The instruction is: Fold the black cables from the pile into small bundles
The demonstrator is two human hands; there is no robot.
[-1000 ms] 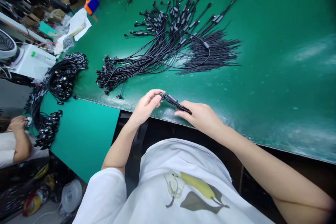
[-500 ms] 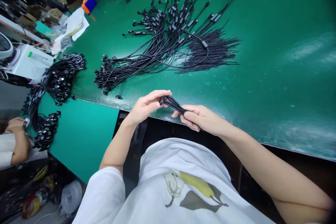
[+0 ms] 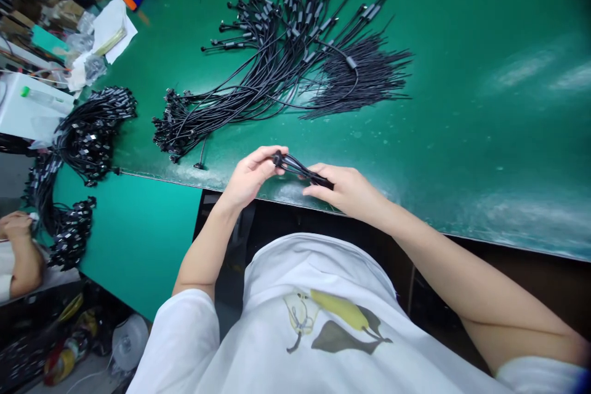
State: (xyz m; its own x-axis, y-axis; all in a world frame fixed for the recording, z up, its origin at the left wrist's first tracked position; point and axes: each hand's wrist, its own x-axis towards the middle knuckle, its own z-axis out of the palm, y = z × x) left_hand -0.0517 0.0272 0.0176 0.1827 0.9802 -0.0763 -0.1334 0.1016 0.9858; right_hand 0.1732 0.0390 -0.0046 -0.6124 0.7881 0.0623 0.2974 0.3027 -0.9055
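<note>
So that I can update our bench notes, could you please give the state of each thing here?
Held cable: folded, off the table
Left hand: gripping its connector end
Right hand: gripping its other end
Long cables: spread out, overlapping
Thin black strands: loosely piled
Green-capped bottle: lying down

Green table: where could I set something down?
Bare: the green table right of the fanned thin black strips, and between them and the right hand. Crowded: its middle, under loose black cables, and its left end, with bundled black cables and white papers.
</note>
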